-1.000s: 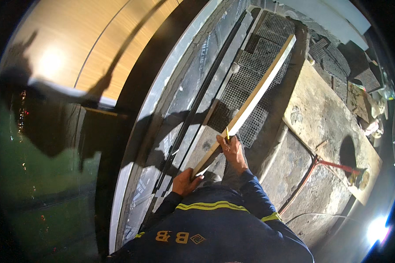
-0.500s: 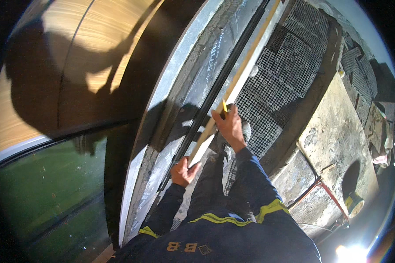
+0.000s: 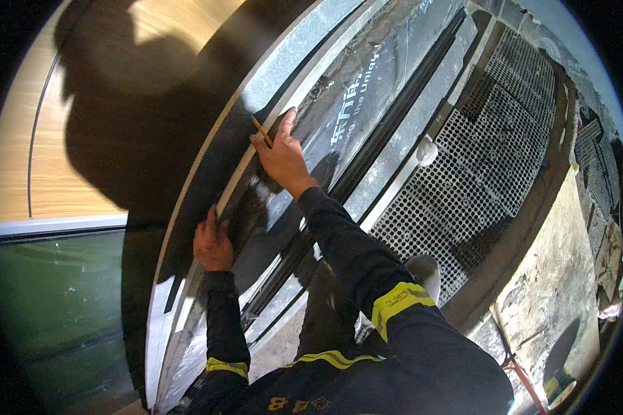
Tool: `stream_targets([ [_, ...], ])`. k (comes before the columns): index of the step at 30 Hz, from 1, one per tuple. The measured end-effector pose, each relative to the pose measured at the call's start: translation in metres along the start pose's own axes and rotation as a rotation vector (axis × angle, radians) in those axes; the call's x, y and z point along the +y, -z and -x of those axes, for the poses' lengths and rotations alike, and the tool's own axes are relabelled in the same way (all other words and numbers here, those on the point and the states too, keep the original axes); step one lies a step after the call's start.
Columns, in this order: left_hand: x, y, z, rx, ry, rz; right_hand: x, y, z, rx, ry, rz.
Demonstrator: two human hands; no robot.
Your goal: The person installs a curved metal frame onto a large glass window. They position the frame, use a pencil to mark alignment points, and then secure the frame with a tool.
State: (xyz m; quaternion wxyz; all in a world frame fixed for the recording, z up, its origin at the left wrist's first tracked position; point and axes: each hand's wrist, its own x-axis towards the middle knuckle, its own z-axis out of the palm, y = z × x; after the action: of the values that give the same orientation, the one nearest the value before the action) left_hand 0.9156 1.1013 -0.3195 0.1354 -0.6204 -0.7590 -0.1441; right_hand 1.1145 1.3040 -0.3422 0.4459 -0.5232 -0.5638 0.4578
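A long, thin wooden strip (image 3: 238, 174) lies lengthwise along the inner side of a metal-edged frame (image 3: 187, 183). My left hand (image 3: 213, 243) grips the strip near its lower end, the fingertips curled over the edge. Farther up, my right hand (image 3: 284, 158) straddles the same strip, thumb on the left side and index finger stretched out on the right. A yellow pencil (image 3: 261, 131) sticks out between that thumb and finger. To the right of the strip runs a dark sill covered with printed film (image 3: 356, 104), and beyond it a black track (image 3: 394, 90).
Perforated dark mats (image 3: 484, 152) cover the floor on the right, beside a stained concrete slab (image 3: 561, 256). A red hose-like line (image 3: 526, 384) and a roll of tape (image 3: 559, 387) lie at the lower right. Wood-grain panels (image 3: 83, 159) and green glass (image 3: 55, 297) stand on the left.
Both hands have moved left with the wooden strip, from over the black track to the metal-edged frame. The pencil stays in my right hand.
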Motion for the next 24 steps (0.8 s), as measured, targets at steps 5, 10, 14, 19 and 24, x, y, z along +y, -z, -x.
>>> stream_targets([
  [5, -0.007, -0.022, 0.000, 0.192, 0.008, -0.051, -0.005, -0.009, -0.018, -0.122, -0.022, 0.202],
  [10, 0.007, -0.028, 0.039, 0.277, 0.030, -0.160, 0.022, -0.009, -0.030, -0.061, 0.026, 0.268],
  [14, -0.036, -0.028, 0.098, 0.330, 0.674, 0.137, 0.027, -0.004, -0.033, 0.024, 0.063, 0.267],
  [19, -0.204, -0.008, 0.195, 0.501, 1.051, -0.391, 0.006, -0.011, -0.002, -0.003, 0.137, 0.248],
  [24, -0.257, 0.015, 0.203, 0.127, 0.975, -0.220, 0.014, -0.014, 0.028, -0.007, 0.260, 0.488],
])
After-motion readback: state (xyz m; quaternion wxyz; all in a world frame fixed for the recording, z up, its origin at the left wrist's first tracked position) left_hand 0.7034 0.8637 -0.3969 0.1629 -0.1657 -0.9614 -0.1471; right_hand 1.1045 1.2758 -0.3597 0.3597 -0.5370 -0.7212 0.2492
